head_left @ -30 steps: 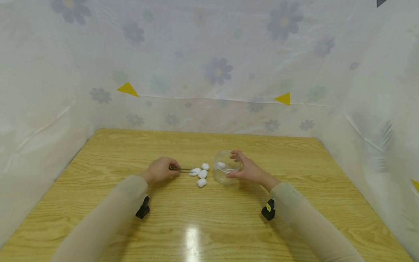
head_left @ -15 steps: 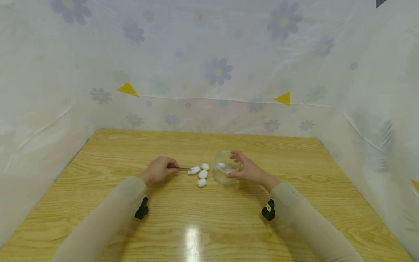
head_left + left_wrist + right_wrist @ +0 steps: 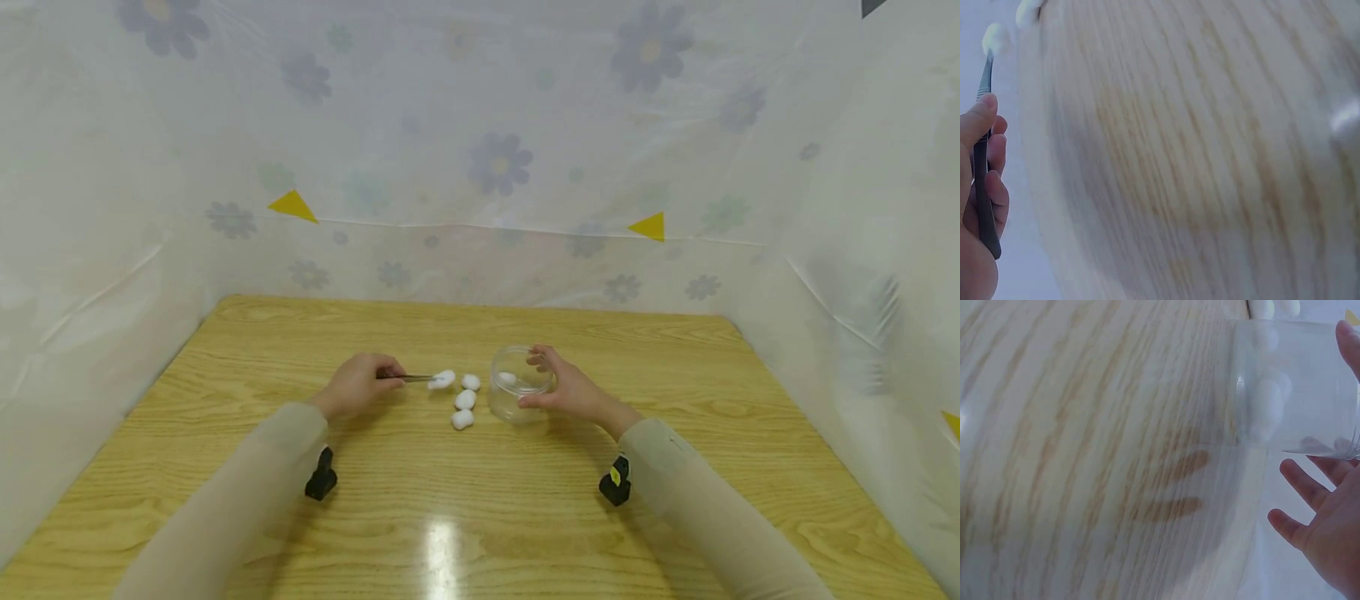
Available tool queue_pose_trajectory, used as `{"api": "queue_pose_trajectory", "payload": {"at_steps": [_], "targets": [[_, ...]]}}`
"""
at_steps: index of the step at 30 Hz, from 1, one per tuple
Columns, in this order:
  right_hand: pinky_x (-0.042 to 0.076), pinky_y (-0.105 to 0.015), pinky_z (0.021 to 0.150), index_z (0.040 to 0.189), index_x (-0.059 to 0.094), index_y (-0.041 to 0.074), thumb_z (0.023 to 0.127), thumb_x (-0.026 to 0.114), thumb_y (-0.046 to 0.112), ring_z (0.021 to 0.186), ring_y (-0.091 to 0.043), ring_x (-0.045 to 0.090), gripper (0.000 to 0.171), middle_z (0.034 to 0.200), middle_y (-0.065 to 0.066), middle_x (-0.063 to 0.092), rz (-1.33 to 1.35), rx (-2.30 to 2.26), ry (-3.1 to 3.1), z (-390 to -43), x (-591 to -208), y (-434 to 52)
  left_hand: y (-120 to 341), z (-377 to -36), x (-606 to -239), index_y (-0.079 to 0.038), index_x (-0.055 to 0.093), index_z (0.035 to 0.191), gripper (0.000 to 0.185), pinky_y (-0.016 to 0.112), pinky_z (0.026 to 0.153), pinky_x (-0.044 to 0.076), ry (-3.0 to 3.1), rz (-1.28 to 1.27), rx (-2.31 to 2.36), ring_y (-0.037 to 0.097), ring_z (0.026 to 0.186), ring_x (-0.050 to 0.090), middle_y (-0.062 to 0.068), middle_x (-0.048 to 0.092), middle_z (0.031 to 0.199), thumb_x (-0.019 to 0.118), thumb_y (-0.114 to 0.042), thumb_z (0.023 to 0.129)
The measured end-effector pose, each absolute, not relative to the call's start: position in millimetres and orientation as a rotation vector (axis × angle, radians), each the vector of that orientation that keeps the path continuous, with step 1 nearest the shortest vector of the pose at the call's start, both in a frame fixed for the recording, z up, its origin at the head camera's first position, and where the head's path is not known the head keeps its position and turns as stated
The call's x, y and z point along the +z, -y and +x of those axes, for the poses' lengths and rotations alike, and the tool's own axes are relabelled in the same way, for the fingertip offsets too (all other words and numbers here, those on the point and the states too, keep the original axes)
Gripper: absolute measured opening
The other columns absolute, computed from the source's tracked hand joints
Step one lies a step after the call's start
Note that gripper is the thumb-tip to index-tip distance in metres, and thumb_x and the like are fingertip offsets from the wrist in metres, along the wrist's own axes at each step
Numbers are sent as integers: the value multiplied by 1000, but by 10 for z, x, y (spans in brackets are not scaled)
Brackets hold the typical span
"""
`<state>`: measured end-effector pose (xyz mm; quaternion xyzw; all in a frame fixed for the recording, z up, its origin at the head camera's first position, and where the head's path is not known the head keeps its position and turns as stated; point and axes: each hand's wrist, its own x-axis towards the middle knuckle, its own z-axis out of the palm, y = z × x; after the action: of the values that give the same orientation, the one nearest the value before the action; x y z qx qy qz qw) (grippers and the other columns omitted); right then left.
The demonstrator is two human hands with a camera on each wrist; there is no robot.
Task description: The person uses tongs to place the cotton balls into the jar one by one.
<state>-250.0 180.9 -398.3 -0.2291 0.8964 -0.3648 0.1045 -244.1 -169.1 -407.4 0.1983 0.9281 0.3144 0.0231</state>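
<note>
My left hand pinches a pair of tweezers between thumb and fingers. Their tips hold a white cotton ball, lifted a little over the table. Three more cotton balls lie in a short column just left of a clear round jar. Inside the jar shows another cotton ball. My right hand grips the jar near its rim from the right, thumb on the near side and fingers on the far side. In the right wrist view white shapes show through the jar wall.
The wood-grain table runs back to a pale flowered curtain, which also closes off both sides. A black wrist camera sits below the left cuff, another black wrist camera below the right.
The tweezers have closed on the leftmost cotton ball and raised it away from the other balls, up and slightly left. My right hand and the jar have stayed in place.
</note>
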Motion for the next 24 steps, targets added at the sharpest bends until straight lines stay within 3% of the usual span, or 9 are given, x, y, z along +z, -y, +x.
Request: {"api": "queue_pose_trajectory", "payload": {"at_steps": [24], "targets": [[35,-57,101,146,22,9,79,74,39,131,-38,37,90,144,-17,39,-664,-1079,-2637,-2505,-3990,-1816,1613,-2445,-3862,-2,68,99,16,30,66,48,-2812,668,1126,28,78,63,15,68,90,62,-14,90]]}}
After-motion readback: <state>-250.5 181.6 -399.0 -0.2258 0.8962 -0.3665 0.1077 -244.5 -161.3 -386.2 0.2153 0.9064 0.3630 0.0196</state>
